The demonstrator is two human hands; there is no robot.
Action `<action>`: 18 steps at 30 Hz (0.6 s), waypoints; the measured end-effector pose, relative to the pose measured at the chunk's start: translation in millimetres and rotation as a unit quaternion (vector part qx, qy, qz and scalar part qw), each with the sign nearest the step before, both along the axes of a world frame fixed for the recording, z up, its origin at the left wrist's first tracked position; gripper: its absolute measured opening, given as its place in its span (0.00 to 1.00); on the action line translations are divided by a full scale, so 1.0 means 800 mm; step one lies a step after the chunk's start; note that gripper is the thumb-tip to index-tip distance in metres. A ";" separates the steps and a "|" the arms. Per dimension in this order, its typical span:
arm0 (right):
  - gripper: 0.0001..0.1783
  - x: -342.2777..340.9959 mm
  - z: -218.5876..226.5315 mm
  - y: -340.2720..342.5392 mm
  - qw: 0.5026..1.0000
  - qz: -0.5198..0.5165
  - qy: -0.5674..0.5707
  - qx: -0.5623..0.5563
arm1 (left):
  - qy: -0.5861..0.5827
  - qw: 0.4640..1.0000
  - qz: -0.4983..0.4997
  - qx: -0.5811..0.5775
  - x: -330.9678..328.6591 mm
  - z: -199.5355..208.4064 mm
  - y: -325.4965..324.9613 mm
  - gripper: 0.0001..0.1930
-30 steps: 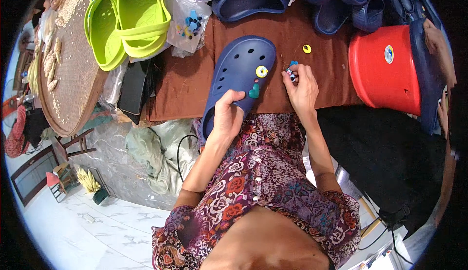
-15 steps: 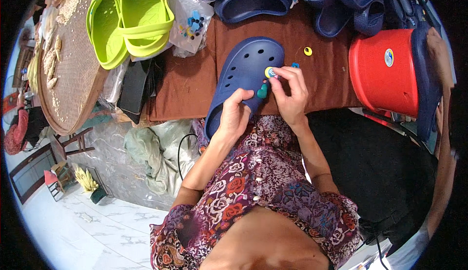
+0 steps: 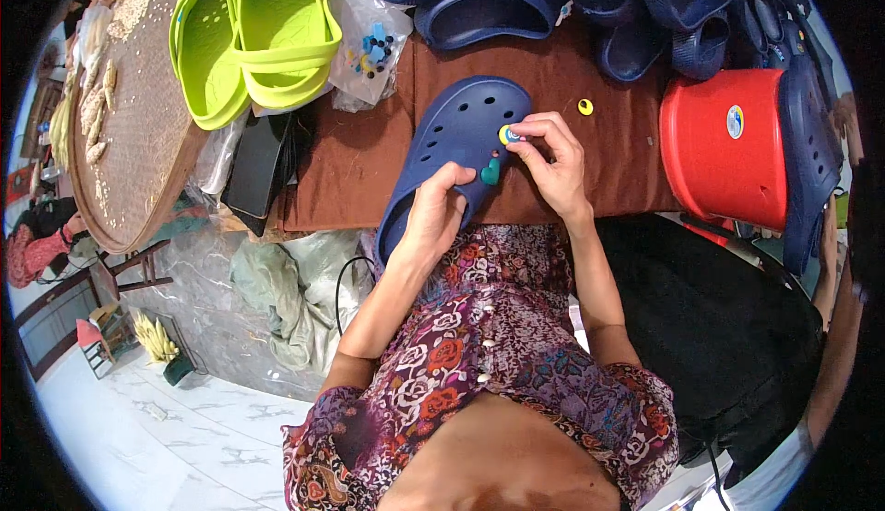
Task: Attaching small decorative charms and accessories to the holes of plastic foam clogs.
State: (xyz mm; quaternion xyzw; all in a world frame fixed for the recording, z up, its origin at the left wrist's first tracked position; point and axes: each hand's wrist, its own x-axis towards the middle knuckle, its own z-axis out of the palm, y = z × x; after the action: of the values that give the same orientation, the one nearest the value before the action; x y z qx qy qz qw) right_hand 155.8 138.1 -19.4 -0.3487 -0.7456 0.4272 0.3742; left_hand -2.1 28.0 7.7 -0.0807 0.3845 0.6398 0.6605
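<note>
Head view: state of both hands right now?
Left hand: closed, holding the navy clog.
Right hand: closed, pinching the yellow charm.

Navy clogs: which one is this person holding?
The navy clog at the centre, gripped by the left hand, the right hand pinching a yellow charm there; neither hand touches the others.

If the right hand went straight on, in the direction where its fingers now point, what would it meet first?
Most likely the round yellow charm, which the right hand seems to pinch; just beyond it lies the navy clog. Exact depth is hard to judge from this view.
</note>
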 end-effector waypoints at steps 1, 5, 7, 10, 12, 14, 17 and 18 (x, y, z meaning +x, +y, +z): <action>0.09 0.000 0.001 0.001 1.000 0.007 0.000 -0.002 | -0.014 1.000 0.004 0.005 -0.002 -0.002 0.001 0.12; 0.11 -0.001 0.000 -0.006 0.997 -0.007 -0.022 0.067 | -0.035 0.999 0.019 0.007 -0.004 0.008 0.010 0.13; 0.13 -0.004 -0.003 -0.016 0.990 -0.057 -0.012 0.132 | -0.036 0.999 0.022 0.008 -0.002 0.014 0.013 0.13; 0.15 -0.008 -0.003 -0.030 0.983 -0.076 -0.022 0.163 | -0.042 0.999 0.027 0.004 0.003 0.007 0.013 0.12; 0.16 -0.010 -0.008 -0.035 0.982 -0.089 -0.035 0.166 | -0.048 0.998 0.030 0.001 0.003 0.001 0.011 0.12; 0.17 -0.009 -0.010 -0.034 0.980 -0.084 -0.043 0.174 | -0.058 0.998 0.012 0.015 0.002 -0.001 0.010 0.11; 0.18 -0.007 -0.010 -0.034 0.976 -0.073 -0.053 0.198 | -0.044 0.999 0.022 0.008 0.002 0.003 0.010 0.11; 0.18 -0.006 -0.010 -0.034 0.973 -0.067 -0.053 0.212 | -0.044 0.999 0.021 0.009 0.003 0.002 0.011 0.11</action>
State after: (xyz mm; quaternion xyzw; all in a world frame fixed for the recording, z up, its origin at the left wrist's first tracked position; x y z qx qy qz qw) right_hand 151.2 111.1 -27.1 -0.3326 -0.8129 0.2141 0.4275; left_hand -0.1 36.5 9.4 -0.1111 0.3475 0.6524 0.6643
